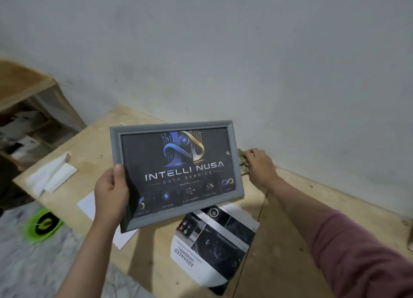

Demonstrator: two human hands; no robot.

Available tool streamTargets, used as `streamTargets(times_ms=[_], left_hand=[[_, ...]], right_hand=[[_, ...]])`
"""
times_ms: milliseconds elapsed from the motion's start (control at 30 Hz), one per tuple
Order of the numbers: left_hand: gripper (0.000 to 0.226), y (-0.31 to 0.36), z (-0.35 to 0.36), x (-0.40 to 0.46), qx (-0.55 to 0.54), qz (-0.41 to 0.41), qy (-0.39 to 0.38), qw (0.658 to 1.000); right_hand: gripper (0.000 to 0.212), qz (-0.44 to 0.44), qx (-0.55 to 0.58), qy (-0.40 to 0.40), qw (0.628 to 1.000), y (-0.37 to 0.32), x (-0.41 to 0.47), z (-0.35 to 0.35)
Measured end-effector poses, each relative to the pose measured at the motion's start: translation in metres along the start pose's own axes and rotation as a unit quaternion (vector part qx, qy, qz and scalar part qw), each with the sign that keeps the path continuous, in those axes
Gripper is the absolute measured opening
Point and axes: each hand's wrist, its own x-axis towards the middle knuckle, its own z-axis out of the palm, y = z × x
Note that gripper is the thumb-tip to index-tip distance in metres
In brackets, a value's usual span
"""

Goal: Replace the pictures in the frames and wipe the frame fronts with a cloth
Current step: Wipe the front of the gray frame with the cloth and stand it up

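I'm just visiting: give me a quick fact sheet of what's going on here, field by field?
Setting: wooden table against a pale wall
Left hand: holds grey picture frame by its left edge, front facing the camera
Picture in frame: dark poster reading "INTELLI NUSA"
Right hand: grips a crumpled cloth beside the frame's right edge
On table: loose printed sheet marked "ADVANCED", white papers
Wiping: not yet touching the frame front

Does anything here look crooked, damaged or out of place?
Nothing looks damaged. The grey frame is tilted only because the left hand holds it up. A printed sheet lies loose and curled on the table, its corner over the edge.
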Motion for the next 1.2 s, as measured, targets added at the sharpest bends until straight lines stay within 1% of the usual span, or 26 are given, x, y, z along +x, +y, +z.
streamTargets(times_ms=[67, 133, 233, 300, 333, 400, 467, 567, 633, 667, 733, 800, 833, 933, 1000, 1067, 1133, 1200], left_hand=[[0.044, -0.007, 0.003, 0.014, 0.000, 0.001, -0.019, 1.000], [0.042, -0.012, 0.006, 0.025, -0.002, -0.004, -0.037, 0.999], [0.041, -0.017, 0.013, 0.034, -0.008, -0.010, -0.058, 0.998], [0.041, -0.018, 0.018, 0.038, -0.014, -0.012, -0.075, 0.997], [0.041, -0.019, 0.020, 0.040, -0.017, -0.013, -0.084, 0.996], [0.043, -0.017, 0.025, 0.041, -0.025, -0.005, -0.102, 0.994], [0.044, -0.012, 0.031, 0.039, -0.040, 0.000, -0.116, 0.992], [0.042, 0.002, 0.042, 0.032, -0.067, 0.001, -0.139, 0.988], [0.042, 0.014, 0.049, 0.025, -0.082, 0.009, -0.154, 0.985], [0.042, 0.018, 0.052, 0.022, -0.091, 0.014, -0.158, 0.983], [0.042, 0.026, 0.059, 0.017, -0.114, 0.021, -0.170, 0.979], [0.040, 0.030, 0.067, 0.013, -0.138, 0.019, -0.193, 0.971], [0.040, 0.031, 0.072, 0.012, -0.148, 0.016, -0.203, 0.968], [0.041, 0.042, 0.084, 0.002, -0.177, 0.013, -0.226, 0.958], [0.040, 0.053, 0.093, -0.009, -0.198, 0.016, -0.236, 0.951], [0.039, 0.063, 0.106, -0.020, -0.213, 0.005, -0.260, 0.942], [0.039, 0.072, 0.120, -0.030, -0.230, -0.011, -0.302, 0.925], [0.040, 0.083, 0.134, -0.041, -0.222, -0.024, -0.349, 0.910]], right_hand=[[0.047, -0.029, -0.045, -0.033, 0.998, -0.001, 0.007, 0.014], [0.047, -0.036, -0.042, -0.062, 0.997, 0.000, 0.009, 0.027], [0.040, 0.000, 0.044, -0.059, 0.997, 0.001, 0.006, 0.033], [0.035, 0.037, 0.120, -0.027, 0.992, 0.001, 0.004, 0.029], [0.033, 0.077, 0.175, -0.002, 0.982, -0.003, 0.002, 0.022], [0.029, 0.186, 0.288, 0.056, 0.938, -0.013, -0.005, 0.003], [0.026, 0.255, 0.390, 0.095, 0.880, -0.024, -0.010, -0.018], [0.035, 0.304, 0.508, 0.125, 0.796, -0.038, -0.025, -0.048], [0.040, 0.334, 0.546, 0.159, 0.752, -0.041, -0.037, -0.059], [0.041, 0.343, 0.555, 0.180, 0.736, -0.040, -0.041, -0.062], [0.040, 0.347, 0.557, 0.205, 0.726, -0.037, -0.049, -0.074], [0.033, 0.347, 0.563, 0.196, 0.724, -0.027, -0.059, -0.088], [0.030, 0.340, 0.580, 0.178, 0.718, -0.020, -0.067, -0.095], [0.038, 0.298, 0.671, 0.090, 0.673, 0.006, -0.098, -0.115], [0.041, 0.277, 0.707, 0.044, 0.649, 0.021, -0.117, -0.123], [0.041, 0.276, 0.729, 0.027, 0.626, 0.036, -0.136, -0.129], [0.044, 0.284, 0.740, 0.027, 0.609, 0.051, -0.156, -0.135], [0.053, 0.284, 0.749, 0.028, 0.598, 0.069, -0.175, -0.141]])
